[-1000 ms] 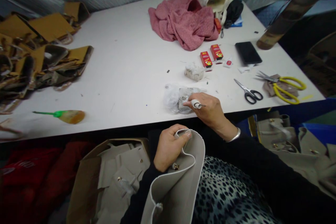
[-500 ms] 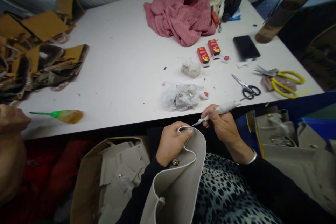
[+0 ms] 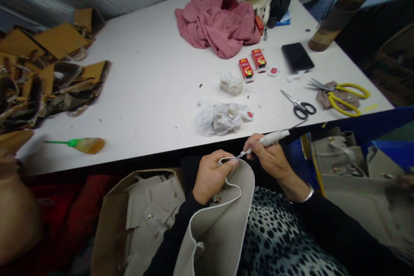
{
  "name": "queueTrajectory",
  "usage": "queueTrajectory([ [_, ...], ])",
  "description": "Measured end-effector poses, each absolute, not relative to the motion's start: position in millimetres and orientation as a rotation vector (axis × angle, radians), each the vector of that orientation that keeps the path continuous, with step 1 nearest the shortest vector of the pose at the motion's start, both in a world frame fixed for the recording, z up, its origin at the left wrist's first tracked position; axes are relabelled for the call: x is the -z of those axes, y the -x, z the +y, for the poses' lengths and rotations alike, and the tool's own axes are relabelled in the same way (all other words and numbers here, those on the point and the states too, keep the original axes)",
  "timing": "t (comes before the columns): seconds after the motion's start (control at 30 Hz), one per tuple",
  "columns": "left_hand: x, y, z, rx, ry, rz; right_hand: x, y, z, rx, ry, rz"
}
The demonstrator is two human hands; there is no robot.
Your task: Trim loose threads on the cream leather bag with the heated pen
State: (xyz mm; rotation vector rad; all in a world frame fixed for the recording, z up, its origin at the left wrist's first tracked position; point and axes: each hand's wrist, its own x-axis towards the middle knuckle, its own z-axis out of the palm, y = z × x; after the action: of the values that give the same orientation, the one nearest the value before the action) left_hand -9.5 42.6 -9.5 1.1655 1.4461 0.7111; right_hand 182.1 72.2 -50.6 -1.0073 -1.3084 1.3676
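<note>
Left hand (image 3: 211, 177) pinches beige leather piece (image 3: 220, 220) — right hand (image 3: 270, 157) grips white tool (image 3: 265, 141).

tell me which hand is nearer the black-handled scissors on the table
Right. The right hand with the white tool is just below and left of the black-handled scissors; the left hand, gripping the grey piece, is farther left.
</note>
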Motion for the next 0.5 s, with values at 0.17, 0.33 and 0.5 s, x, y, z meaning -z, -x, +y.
queueTrajectory([
  [0.17, 10.8, 7.6, 42.1, -0.700, -1.169, 1.381, 39.0, -184.7, 76.9, -1.276, 1.013, -1.527],
  [0.33, 15.9, 12.8, 44.5, -0.725, -1.026, 1.362, 44.4, -178.8, 72.9, -1.302, 1.021, -1.338],
  [0.5, 21.3, 20.8, 44.9, -0.829, -0.957, 1.406, 50.4, -170.7, 88.9, -1.147, 1.067, -1.158],
])
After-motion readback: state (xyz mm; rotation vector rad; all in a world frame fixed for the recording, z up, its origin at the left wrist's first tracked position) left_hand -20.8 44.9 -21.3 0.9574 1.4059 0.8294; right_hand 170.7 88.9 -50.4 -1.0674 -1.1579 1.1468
